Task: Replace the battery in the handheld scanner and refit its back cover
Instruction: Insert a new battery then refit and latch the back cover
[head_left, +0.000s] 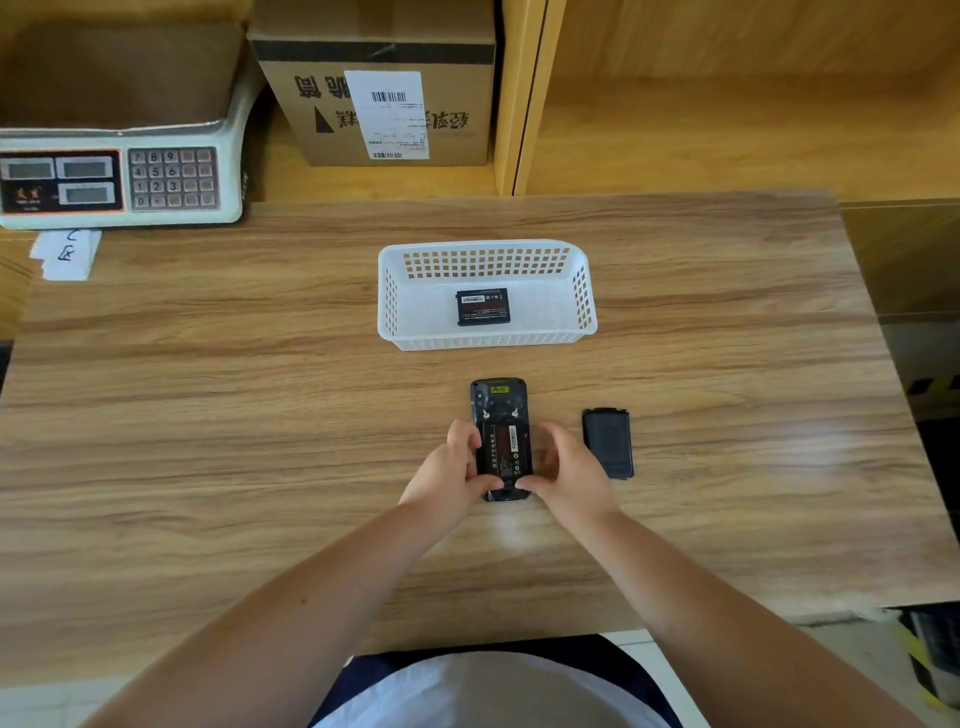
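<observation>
The black handheld scanner (497, 400) lies face down on the wooden table, its back open. A black battery with a red label (504, 448) sits in its compartment. My left hand (453, 475) grips the scanner's left side, thumb at its lower end. My right hand (567, 474) grips the right side, thumb also at the lower end. The black back cover (608, 442) lies on the table just right of my right hand. A second black battery (482, 306) lies in the white basket (581, 291) beyond the scanner.
A white weighing scale (122, 179) stands at the far left with paper slips (67, 253) in front of it. A cardboard box (379, 83) sits on a shelf behind the table. The table's right edge (883, 364) drops off to the floor.
</observation>
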